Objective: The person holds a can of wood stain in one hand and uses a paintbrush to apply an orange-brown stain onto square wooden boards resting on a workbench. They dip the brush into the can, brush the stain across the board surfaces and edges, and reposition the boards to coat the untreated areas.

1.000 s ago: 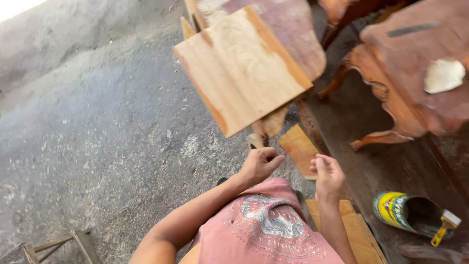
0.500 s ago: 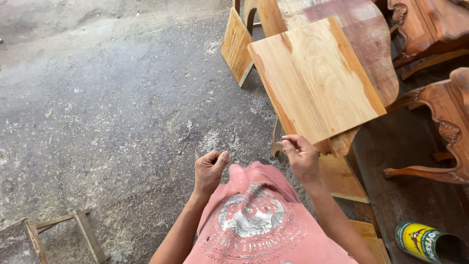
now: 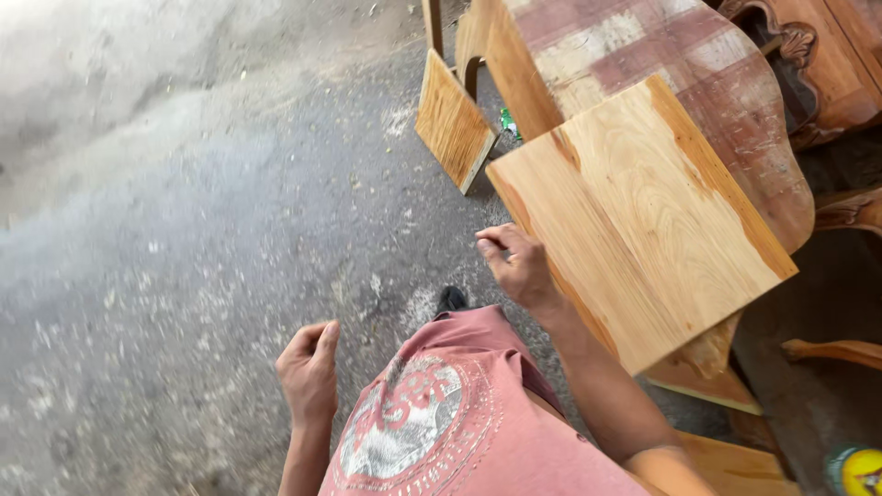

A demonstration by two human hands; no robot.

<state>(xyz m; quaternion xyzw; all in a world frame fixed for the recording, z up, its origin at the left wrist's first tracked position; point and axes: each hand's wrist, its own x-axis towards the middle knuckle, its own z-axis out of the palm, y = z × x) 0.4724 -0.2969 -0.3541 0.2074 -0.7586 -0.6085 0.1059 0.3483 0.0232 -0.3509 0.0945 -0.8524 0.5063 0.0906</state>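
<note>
My right hand (image 3: 519, 266) hovers with its fingers curled tight, right at the lower left edge of a large light wooden board (image 3: 643, 220). Whether something small is pinched in it cannot be seen. The board lies tilted on a wooden table with a worn reddish top (image 3: 661, 73). My left hand (image 3: 310, 372) hangs over the concrete floor beside my pink shirt, fingers loosely curved and holding nothing.
A smaller wooden board (image 3: 452, 124) leans against the table's leg. Carved dark wooden furniture (image 3: 818, 55) stands at the top right. More boards (image 3: 726, 459) and a yellow can (image 3: 859, 470) lie at the bottom right. Sawdust speckles the grey floor (image 3: 184, 230).
The view has swung left and closer to the large board. My right hand has risen to the board's edge, and my left hand has dropped lower and away from it.
</note>
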